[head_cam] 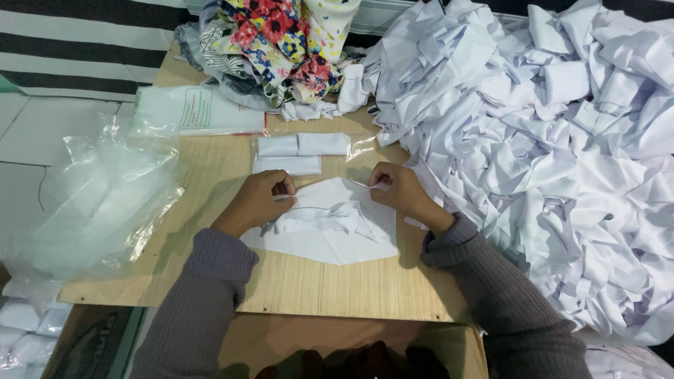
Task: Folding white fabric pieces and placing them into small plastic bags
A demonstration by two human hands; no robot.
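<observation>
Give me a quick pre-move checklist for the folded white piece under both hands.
1. Left hand pinching the clear plastic bag edge: ok.
2. Right hand pinching the opposite edge: ok.
3. White cloth piece flat on the wooden board: ok.
4. Bagged white packs lie apart, beyond the hands: ok.
5. White cloth heap keeps off the piece: not ok, its edge touches by the right wrist.
6. Bag mouth open: cannot tell.
</observation>
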